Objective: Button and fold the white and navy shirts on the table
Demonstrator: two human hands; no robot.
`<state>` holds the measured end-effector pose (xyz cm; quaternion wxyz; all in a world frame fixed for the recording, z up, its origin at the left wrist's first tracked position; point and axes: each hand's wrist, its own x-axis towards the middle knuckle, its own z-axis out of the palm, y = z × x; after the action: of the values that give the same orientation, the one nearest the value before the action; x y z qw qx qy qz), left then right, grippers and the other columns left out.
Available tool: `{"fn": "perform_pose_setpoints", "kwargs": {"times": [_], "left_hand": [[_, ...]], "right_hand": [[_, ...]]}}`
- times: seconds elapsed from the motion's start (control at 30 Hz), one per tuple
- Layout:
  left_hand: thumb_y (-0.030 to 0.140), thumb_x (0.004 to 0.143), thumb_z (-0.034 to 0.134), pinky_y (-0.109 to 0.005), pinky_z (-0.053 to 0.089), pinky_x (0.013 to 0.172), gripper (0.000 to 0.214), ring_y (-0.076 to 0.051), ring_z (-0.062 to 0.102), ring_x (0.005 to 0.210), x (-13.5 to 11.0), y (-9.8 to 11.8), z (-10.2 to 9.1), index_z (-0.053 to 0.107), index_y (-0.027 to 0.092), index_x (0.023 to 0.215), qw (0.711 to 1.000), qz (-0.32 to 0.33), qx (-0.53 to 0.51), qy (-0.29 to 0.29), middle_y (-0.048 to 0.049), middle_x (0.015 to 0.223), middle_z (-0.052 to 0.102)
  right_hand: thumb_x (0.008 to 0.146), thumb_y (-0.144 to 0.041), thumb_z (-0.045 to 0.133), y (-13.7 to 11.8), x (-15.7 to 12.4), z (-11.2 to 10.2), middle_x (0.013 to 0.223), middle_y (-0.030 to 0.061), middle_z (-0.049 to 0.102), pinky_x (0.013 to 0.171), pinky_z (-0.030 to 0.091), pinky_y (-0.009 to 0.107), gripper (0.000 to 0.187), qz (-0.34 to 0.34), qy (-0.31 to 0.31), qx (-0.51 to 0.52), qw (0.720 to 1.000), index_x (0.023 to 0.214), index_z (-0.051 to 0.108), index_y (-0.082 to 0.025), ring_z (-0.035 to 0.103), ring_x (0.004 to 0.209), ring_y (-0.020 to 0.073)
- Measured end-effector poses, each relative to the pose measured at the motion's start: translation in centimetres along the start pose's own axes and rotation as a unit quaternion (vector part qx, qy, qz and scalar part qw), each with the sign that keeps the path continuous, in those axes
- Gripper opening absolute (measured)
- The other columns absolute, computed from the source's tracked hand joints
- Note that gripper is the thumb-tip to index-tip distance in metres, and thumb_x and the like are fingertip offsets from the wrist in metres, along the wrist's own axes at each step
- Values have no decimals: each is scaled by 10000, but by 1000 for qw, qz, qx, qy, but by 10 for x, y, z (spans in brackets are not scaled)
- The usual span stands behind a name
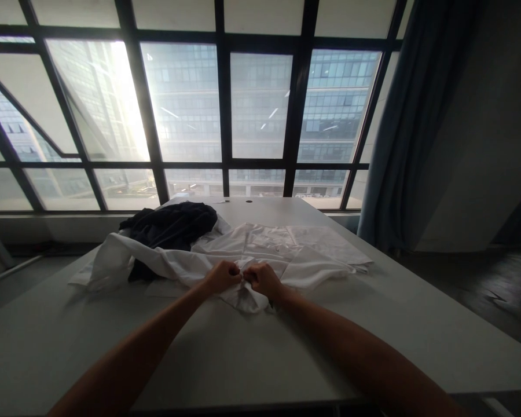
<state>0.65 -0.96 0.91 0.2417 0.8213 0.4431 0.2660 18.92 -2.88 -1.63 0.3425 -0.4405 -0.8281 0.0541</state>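
A white shirt [308, 243] lies spread and wrinkled across the table, one sleeve stretching out to the left. Both hands meet at its near edge, above the middle of the table. My left hand [223, 277] is closed in a pinch on the shirt's fabric. Right beside it, my right hand [263, 279] also pinches the cloth, with fingertips almost touching the left ones. A gathered fold of the shirt hangs below the hands toward me. Exactly which small part sits between the fingers is hidden.
A dark bundled garment [173, 223] rests on the left part of the shirt. The white table [191, 359] reaches toward large framed windows [260, 104], one tilted open at the left. A blue curtain [408, 133] hangs at the right, beyond the table's edge.
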Motion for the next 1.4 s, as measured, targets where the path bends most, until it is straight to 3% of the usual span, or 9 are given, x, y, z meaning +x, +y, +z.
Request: {"fn": "perform_pose_setpoints", "kwargs": {"times": [0.23,0.43,0.6,0.73,0.87,0.93,1.03,1.2,1.4], "left_hand": [[166,691,548,-246,355,618,144,-150,524,635,0,-1,2,673,119,635,994,33,86,57,-24,620,629],[257,814,546,-258,389,651,225,-161,572,651,-11,25,-7,703,123,724,989,45,92,108,-65,702,685],[336,820,570,-257,377,626,280,-171,591,647,-11,30,2,725,125,721,994,30,77,77,-72,696,699],[277,798,559,-252,367,611,242,-173,605,652,-8,19,7,724,120,718,996,-9,57,62,-71,691,705],[243,779,552,-256,357,605,190,-166,580,644,-7,14,8,683,129,703,996,6,55,68,-52,674,678],[226,775,540,-254,363,613,156,-157,558,652,-7,14,7,656,141,715,995,33,56,73,-35,693,659],[196,774,519,-245,384,638,117,-144,530,672,-6,13,6,626,157,749,994,80,44,67,-14,740,629],[178,785,518,-250,420,684,127,-154,562,721,-7,15,0,644,164,783,994,87,-2,66,-24,785,660],[328,794,598,-259,411,644,238,-180,611,687,-8,18,-2,718,123,783,998,39,8,53,-61,754,721]], "right_hand": [[802,-130,583,-18,3,-9,787,51,737,716,438,248,157,-2,3,-15,1000,773,726,-188,655,747,184],[854,-209,574,-6,5,-19,787,71,734,677,417,254,163,93,52,-46,993,788,719,-178,653,728,190],[828,-213,592,-8,3,-13,814,65,743,667,420,250,132,83,43,-60,994,809,721,-193,660,739,188],[815,-225,613,-9,3,-11,796,58,735,681,439,250,109,51,41,-38,997,783,710,-188,656,740,184],[833,-202,594,-8,2,-14,762,37,713,690,455,244,121,25,41,19,999,769,695,-183,635,711,160],[828,-194,607,-9,0,-17,799,31,698,682,463,239,110,17,58,41,997,881,703,-180,614,680,141],[812,-152,623,-8,-1,-22,961,43,667,693,475,235,273,-3,72,64,995,1077,678,-187,582,649,104],[838,-175,629,-3,1,-23,828,26,613,656,449,217,97,-9,37,73,997,767,696,-169,564,670,107],[844,-211,635,-6,0,-21,795,23,597,634,424,219,121,6,32,49,998,744,677,-157,553,668,113]]}}
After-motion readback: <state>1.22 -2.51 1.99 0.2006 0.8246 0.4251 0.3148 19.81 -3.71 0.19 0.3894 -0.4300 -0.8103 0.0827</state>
